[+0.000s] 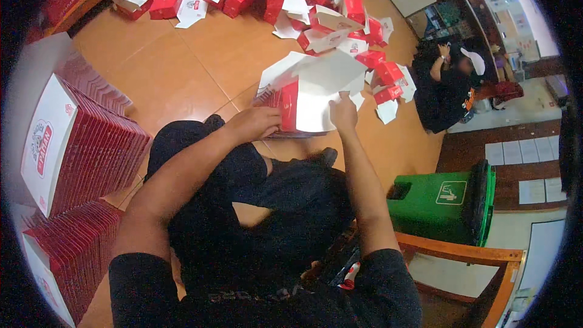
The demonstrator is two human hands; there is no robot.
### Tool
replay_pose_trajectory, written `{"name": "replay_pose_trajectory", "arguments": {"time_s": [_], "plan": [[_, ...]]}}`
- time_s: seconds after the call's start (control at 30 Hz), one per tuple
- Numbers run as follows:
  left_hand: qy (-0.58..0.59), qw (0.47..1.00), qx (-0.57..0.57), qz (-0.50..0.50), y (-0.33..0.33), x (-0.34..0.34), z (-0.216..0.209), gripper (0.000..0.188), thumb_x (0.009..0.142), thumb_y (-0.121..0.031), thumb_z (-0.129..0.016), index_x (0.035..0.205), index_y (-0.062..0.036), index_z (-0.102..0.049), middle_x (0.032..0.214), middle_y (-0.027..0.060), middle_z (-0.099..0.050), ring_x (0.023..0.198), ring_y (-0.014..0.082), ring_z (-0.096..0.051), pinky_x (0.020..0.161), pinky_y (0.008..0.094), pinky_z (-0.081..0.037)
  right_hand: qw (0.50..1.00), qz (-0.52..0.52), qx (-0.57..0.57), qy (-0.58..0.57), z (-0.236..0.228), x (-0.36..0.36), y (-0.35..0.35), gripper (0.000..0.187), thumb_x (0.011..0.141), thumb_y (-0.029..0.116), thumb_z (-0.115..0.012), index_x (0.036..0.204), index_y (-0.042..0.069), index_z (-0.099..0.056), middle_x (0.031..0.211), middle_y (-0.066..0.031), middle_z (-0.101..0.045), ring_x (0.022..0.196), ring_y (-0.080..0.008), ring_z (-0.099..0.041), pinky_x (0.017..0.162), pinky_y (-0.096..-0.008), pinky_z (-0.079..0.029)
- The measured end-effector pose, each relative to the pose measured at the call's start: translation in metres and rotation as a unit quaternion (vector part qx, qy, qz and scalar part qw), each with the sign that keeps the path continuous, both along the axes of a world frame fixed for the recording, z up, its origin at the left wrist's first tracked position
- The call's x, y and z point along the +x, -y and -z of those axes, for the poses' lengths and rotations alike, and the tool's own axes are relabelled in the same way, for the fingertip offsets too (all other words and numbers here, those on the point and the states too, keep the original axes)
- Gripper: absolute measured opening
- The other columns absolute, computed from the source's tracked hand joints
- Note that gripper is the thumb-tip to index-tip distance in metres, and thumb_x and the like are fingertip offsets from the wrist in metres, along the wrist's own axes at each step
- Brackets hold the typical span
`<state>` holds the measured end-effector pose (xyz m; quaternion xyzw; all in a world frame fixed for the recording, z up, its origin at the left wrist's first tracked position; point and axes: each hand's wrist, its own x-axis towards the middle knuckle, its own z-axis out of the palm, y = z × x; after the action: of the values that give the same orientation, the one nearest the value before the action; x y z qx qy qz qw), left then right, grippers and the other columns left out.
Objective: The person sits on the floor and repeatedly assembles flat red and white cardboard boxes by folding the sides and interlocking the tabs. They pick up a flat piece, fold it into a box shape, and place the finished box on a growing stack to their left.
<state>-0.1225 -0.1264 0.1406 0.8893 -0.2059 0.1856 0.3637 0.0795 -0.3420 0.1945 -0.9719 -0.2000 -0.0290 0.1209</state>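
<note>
Holding the red-and-white carton (pixel 290 106) between them, the left hand (pixel 254 124) and right hand (pixel 344 112) are stationed beyond the seated person's legs (pixel 291 197); the right fingers are clasped on the near right part of the broad white panel, thumb uppermost; the left fingers are bent against the red side, though whether they pinch the board or merely press it cannot be told. The carton is not closed up: pale flaps spread away from the fingers on the far side; what supports it underneath is largely hidden.

Beyond the fingers, a loose heap of cartons (pixel 167 1) lies across the tiled floor (pixel 182 73); the nearest pieces sit just past the right fingers; well to the left of the left fingers stands a tall stack of flat cartons (pixel 103 146); far to the right of the right fingers are a co-worker (pixel 438 100) and, closer to the wearer, a green bin (pixel 425 203).

Risks, in this inspector's judgement: uneven pull from the right fingers could crease or tear the panel; a weak hold at the left fingers could let the carton twist; the spread flaps could snag on the nearest heap pieces; a knock from the left elbow could topple the stack.
</note>
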Motion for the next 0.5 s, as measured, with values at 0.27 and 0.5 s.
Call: {"name": "replay_pose_trajectory", "arguments": {"time_s": [0.27, 0.5], "plan": [[-0.01, 0.999, 0.004, 0.03, 0.002, 0.005, 0.004, 0.02, 0.078, -0.013, -0.066, 0.095, -0.005, -0.06, 0.094, 0.0119, -0.06, 0.093, 0.0333, -0.061, 0.082, 0.0433, -0.05, 0.992, 0.074, 0.008, 0.104, -0.004, -0.023, -0.011, 0.04, 0.086, 0.027, -0.062, 0.119, 0.006, -0.053, 0.107, -0.0182, -0.062, 0.097, -0.0391, -0.063, 0.082, -0.0474, -0.05], [0.029, 0.993, 0.113, 0.016, 0.002, 0.002, -0.002, 0.022, 0.076, -0.014, -0.063, 0.097, -0.0071, -0.06, 0.1, 0.0088, -0.058, 0.096, 0.029, -0.059, 0.082, 0.0418, -0.05, 0.978, -0.15, 0.096, -0.109, -0.035, -0.1, -0.067, 0.031, 0.09, 0.027, -0.056, 0.091, -0.002, -0.067, 0.08, -0.0231, -0.067, 0.077, -0.0407, -0.065, 0.072, -0.0477, -0.051]]}}
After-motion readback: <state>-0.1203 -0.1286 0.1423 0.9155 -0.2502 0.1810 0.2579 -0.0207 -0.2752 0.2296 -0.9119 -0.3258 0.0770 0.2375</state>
